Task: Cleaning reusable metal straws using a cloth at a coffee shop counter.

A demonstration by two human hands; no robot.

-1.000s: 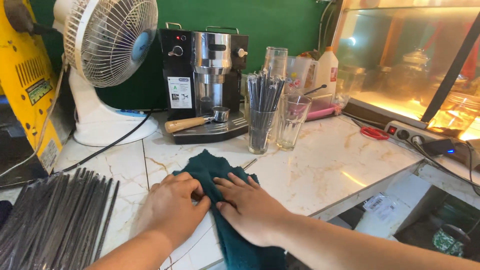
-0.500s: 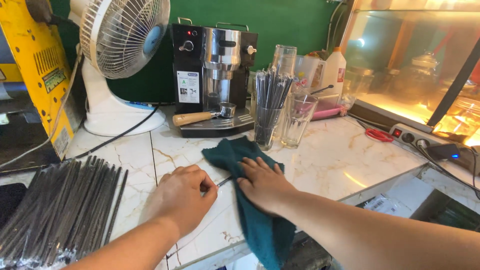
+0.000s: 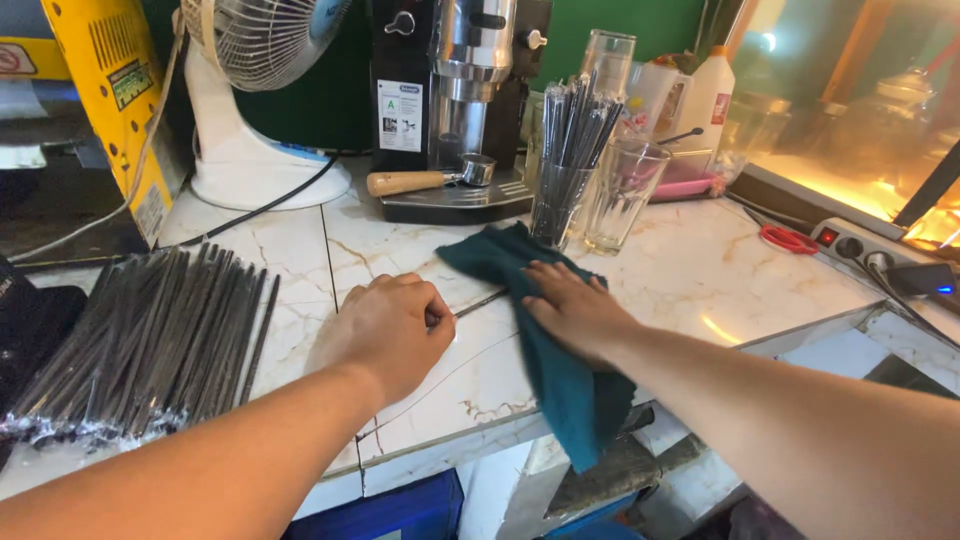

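Marble counter (image 3: 690,270): thin metal straw (image 3: 478,304), teal cloth (image 3: 555,350).

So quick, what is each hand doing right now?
Left hand: closed around a thin dark straw.
Right hand: open, flat on the teal cloth.

Both bare forearms reach in from the near edge toward the middle of the scene. The left hand (image 3: 385,330) is curled into a loose fist, knuckles up, thumb and fingers pinched together at its right side. The right hand (image 3: 575,310) lies flat, palm down, fingers together and pointing to the far left.
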